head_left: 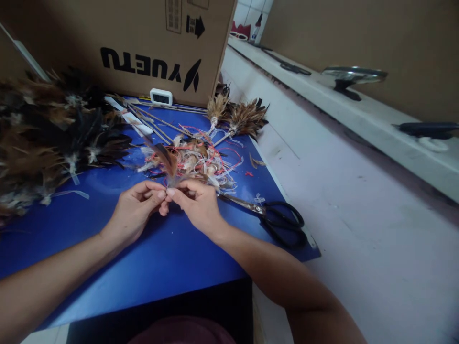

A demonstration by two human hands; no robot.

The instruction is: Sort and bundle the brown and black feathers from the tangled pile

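Both hands meet over the blue tabletop (172, 248), thumbs and fingertips pinched together. Between them they grip the base of a small brown feather bunch (168, 160), its dark tip pointing up and left. My left hand (136, 205) is closed on it from the left, my right hand (199, 203) from the right. Just beyond lies a tangled pile of loose feathers with red and clear strips (204, 157). Scissors with black handles (263, 210) rest beside my right hand. The exact spot under the fingertips is hidden.
A large heap of tied dark and brown feather bunches (64, 138) fills the left. Two feather dusters (247, 117) lie at the back right, near thin sticks (150, 122) and a small white digital display (161, 97). A cardboard box (143, 28) stands behind; a wall (344, 191) borders the right.
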